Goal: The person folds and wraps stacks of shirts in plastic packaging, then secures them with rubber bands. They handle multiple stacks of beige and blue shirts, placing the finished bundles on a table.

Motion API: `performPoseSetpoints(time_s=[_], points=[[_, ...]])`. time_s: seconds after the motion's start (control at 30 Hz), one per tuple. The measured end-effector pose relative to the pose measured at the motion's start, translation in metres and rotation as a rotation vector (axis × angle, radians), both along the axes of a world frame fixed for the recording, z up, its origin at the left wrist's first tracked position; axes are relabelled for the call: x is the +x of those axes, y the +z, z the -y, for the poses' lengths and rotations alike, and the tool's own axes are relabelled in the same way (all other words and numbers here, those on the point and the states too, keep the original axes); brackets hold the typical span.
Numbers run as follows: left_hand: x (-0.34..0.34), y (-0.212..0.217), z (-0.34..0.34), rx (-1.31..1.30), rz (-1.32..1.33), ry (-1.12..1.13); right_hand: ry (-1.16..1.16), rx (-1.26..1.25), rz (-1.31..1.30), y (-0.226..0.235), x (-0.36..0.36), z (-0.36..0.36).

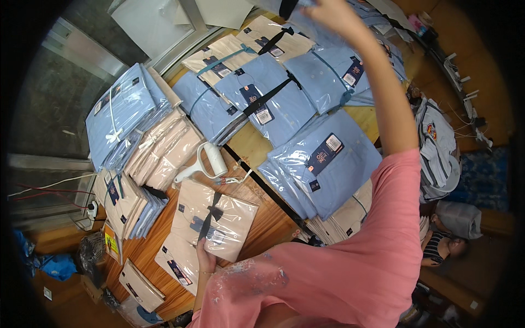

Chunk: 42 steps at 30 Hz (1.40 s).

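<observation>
Two hands at work over a wooden table (pixel 257 147) stacked with bagged shirts. Landmark: the white lint roller (pixel 205 161) lying near the table's middle.

Left hand (pixel 206 261) — below the roller, at the near edge. Fingers closed on the lower rim of a beige folded shirt in a clear plastic bag tied with a dark ribbon (pixel 214 218). The packet sits directly above the hand, its long axis running up and slightly right toward the roller; it rests on another beige packet (pixel 178 262).

Right hand (pixel 328 12) — raised far above and right of the roller, at the top of the view, over the light-blue bagged shirts (pixel 284 98). It appears to touch a blue packet there, but whether the fingers are closed cannot be told.

Nearer hand to the beige packet: the left.

Open room: a narrow strip of bare wood right of the roller, between the beige packet and a blue stack (pixel 322 164); stacks of blue and beige (pixel 136 131) crowd its left.
</observation>
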<state>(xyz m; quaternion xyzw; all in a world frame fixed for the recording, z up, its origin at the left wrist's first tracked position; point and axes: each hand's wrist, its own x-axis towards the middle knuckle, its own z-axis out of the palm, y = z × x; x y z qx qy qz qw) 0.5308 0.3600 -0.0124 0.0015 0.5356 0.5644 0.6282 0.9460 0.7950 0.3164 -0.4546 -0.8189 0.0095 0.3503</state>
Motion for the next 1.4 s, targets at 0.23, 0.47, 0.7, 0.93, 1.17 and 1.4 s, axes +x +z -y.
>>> performPoseSetpoints(time_s=[0.23, 0.47, 0.7, 0.93, 1.17, 1.4], points=[[-0.001, -0.003, 0.002, -0.062, -0.147, -0.200, -0.260, -0.451, 0.488, -0.198, -0.096, 0.090], [0.015, 0.014, -0.003, -0.228, -0.089, -0.058, -0.523, -0.244, 0.349, -0.259, -0.146, 0.074], [0.051, 0.071, -0.002, -0.130, -0.073, -0.157, -0.767, -0.333, 0.448, -0.261, -0.174, 0.026], [-0.022, -0.028, 0.007, 0.144, 0.109, -0.216, -0.607, -0.312, 0.496, -0.210, -0.145, 0.026], [0.002, -0.004, 0.004, 0.206, 0.034, -0.214, -0.619, -0.052, 0.358, -0.133, -0.104, 0.033], [-0.010, -0.013, 0.004, 0.211, 0.021, -0.068, -0.484, -0.205, -0.046, -0.064, -0.034, 0.018]])
